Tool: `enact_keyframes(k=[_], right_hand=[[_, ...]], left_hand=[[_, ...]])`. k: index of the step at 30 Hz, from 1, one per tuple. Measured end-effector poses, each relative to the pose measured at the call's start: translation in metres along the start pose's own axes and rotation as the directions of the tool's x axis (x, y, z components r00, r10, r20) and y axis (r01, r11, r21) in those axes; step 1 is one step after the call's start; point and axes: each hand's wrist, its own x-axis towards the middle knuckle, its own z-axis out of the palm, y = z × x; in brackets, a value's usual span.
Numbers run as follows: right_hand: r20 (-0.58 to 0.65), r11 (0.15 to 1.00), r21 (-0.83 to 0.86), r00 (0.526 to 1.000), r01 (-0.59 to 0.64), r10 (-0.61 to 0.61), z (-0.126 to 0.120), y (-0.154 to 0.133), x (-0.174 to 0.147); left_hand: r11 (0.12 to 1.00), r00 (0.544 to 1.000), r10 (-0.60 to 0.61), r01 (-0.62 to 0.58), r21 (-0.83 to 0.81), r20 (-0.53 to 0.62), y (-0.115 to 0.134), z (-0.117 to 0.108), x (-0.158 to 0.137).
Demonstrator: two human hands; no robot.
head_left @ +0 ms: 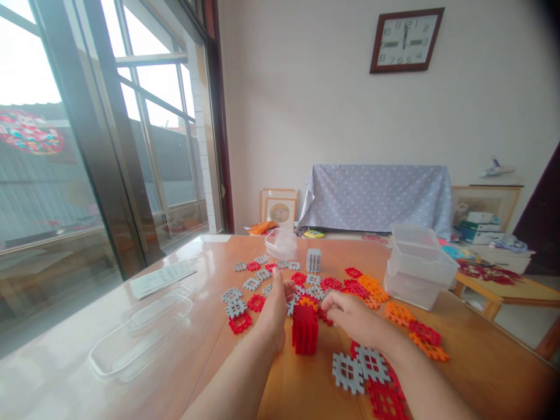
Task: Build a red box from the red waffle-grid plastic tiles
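My left hand (276,306) is held over the table with its thumb up and fingers apart, holding nothing I can see. Just right of it, a red stack of interlocking plastic tiles (305,331) stands on edge. My right hand (347,310) reaches in from the other side, fingers curled together among the loose tiles. Whatever lies between those fingertips is hidden. Around both hands are scattered grey tiles (236,308), red tiles (256,303) and orange tiles (373,288). Farther back stands a grey stack of tiles (314,261).
Clear plastic boxes (417,274) are stacked at the table's right, and a small clear container (280,242) sits at the back. Transparent lids (142,332) and a printed sheet (163,279) lie on the left. Near my right forearm are more grey tiles (349,373).
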Motion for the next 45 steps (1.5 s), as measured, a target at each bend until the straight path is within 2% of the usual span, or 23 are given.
enact_keyframes(k=[7, 14, 26, 32, 37, 41, 45], right_hand=[[0.176, 0.956, -0.292, 0.983, 0.005, 0.049, 0.004, 0.004, -0.006], [0.286, 0.943, -0.326, 0.958, 0.064, 0.034, 0.016, -0.003, -0.007], [0.280, 0.950, -0.311, 0.958, 0.034, 0.057, 0.024, -0.009, -0.007], [0.280, 0.968, -0.245, 0.960, 0.053, 0.018, 0.023, -0.014, -0.008], [0.288, 0.970, -0.236, 0.957, 0.053, 0.018, 0.023, -0.010, -0.008], [0.309, 0.973, -0.228, 0.951, 0.046, 0.027, 0.017, -0.003, -0.007], [0.189, 0.981, -0.195, 0.981, 0.005, 0.033, 0.006, 0.005, -0.005]], left_hand=[[0.999, 0.999, -0.044, 0.044, -0.030, 0.009, -0.010, 0.005, 0.002], [0.985, 0.988, -0.114, 0.126, -0.122, 0.104, -0.021, 0.006, 0.007], [0.944, 0.979, -0.153, 0.185, -0.272, 0.133, -0.022, 0.012, 0.002], [0.930, 0.967, -0.177, 0.224, -0.291, 0.181, -0.023, 0.015, 0.001], [0.940, 0.971, -0.169, 0.211, -0.269, 0.171, -0.022, 0.014, 0.001], [0.961, 0.981, -0.155, 0.177, -0.214, 0.117, -0.019, 0.013, -0.001], [0.987, 0.993, -0.108, 0.113, -0.110, 0.054, -0.018, 0.009, 0.001]])
